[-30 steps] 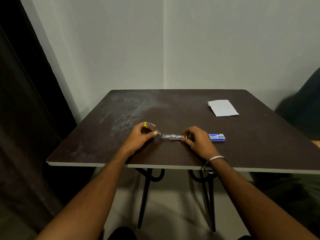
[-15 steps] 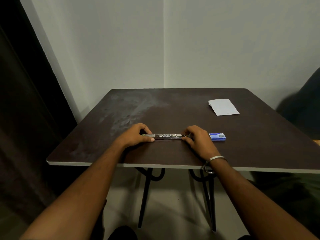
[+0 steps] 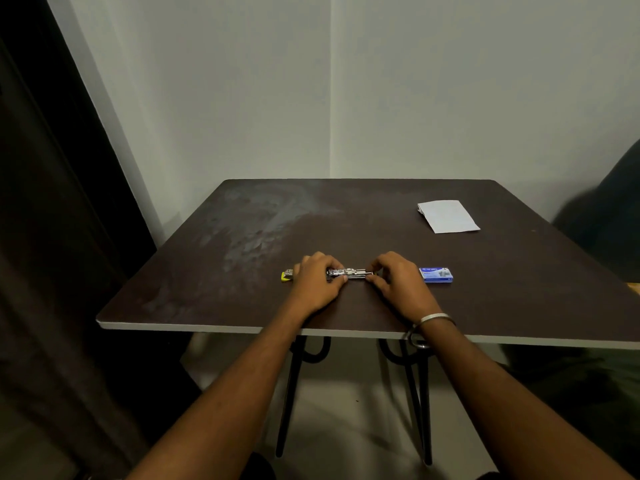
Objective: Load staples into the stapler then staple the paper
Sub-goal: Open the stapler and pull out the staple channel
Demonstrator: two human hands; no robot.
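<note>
The stapler [image 3: 348,273] is held open by both hands, seemingly unloaded; staple box [image 3: 436,275] and paper [image 3: 447,216] sit untouched.

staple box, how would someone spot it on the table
Start at the dark table and find the right hand near its front edge. Just right of that hand lies the small staple box, the only blue thing there, unlike the white paper farther back.

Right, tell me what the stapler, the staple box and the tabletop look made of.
Stapler: bright bare metal, glinting, with a yellow end that looks plastic. Staple box: likely printed blue card, matte. Tabletop: dark brown laminate-like board, pale edge band, with a dull grey scuffed patch.
</note>
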